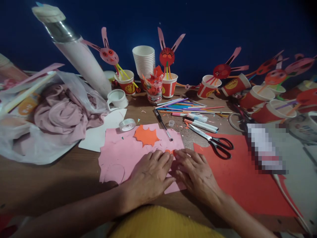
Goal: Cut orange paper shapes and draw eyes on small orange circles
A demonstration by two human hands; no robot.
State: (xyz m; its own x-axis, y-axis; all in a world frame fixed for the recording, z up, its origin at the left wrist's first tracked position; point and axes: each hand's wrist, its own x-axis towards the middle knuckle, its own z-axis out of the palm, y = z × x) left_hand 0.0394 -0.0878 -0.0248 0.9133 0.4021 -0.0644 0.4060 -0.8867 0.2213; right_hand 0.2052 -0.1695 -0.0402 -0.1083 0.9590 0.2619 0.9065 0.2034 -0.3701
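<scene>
While my left hand (151, 177) and right hand (196, 173) lie flat on the pink paper sheet (116, 153) on the table (61, 178), grip loose, nothing clasped, fingertips merely pressing a small orange scrap (169, 151), I judge the orange spiky cutout (146, 136) cut but unmounted.

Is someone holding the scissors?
No, the scissors lie on the table, untouched; the left hand and right hand rest flat on the pink paper.

A craft table (61, 185) — paper-cup bunnies (168, 76), scissors (213, 140), coloured paper (119, 155).
</scene>
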